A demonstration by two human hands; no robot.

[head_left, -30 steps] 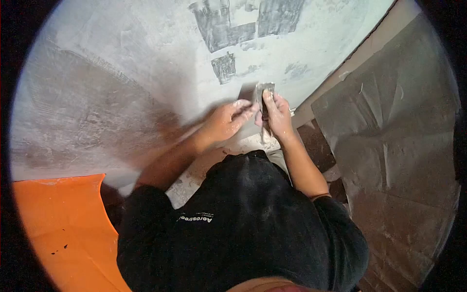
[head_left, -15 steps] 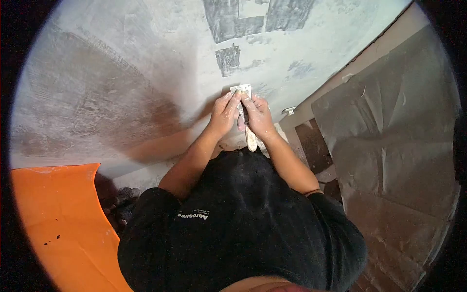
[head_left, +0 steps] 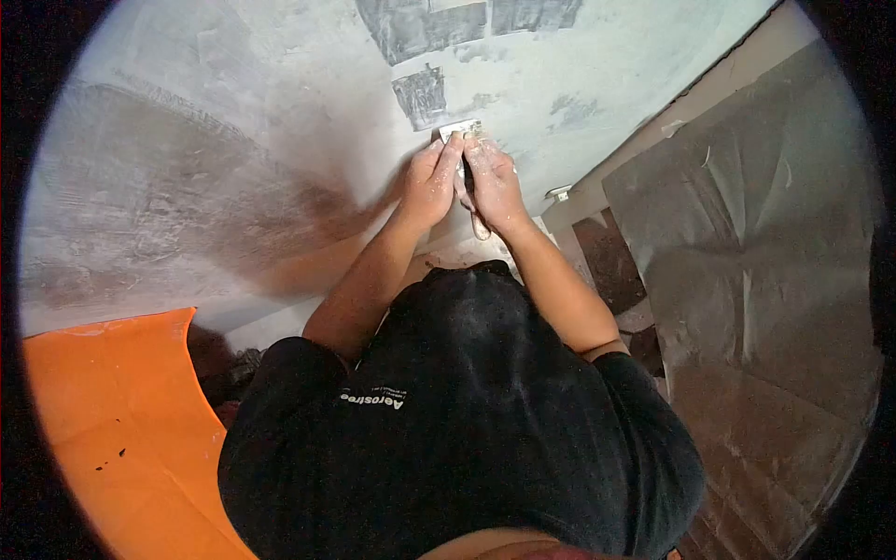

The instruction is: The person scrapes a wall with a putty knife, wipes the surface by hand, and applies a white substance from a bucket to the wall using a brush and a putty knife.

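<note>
Both of my hands grip a putty knife with a pale, stained handle (head_left: 480, 227) that points back toward my body. Its whitish blade (head_left: 459, 127) is at the patchy grey and white wall (head_left: 523, 103), just below a small dark patch (head_left: 420, 96). My left hand (head_left: 431, 185) is closed on the left side of the knife, thumb along the blade. From the right, my right hand (head_left: 497, 185) closes round it the same way. White dust and smears coat the fingers. Part of the knife's neck is hidden between the hands.
An orange sheet (head_left: 112, 401) lies at the lower left. On the right a large creased grey-brown sheet (head_left: 747, 261) leans or hangs. Near the wall's lower edge is a small white fitting (head_left: 558, 193). Darker patches (head_left: 537, 14) mark the wall higher up.
My hands and the putty knife have moved forward, up along the wall, with the blade now nearer the small dark patch. My view has shifted slightly.
</note>
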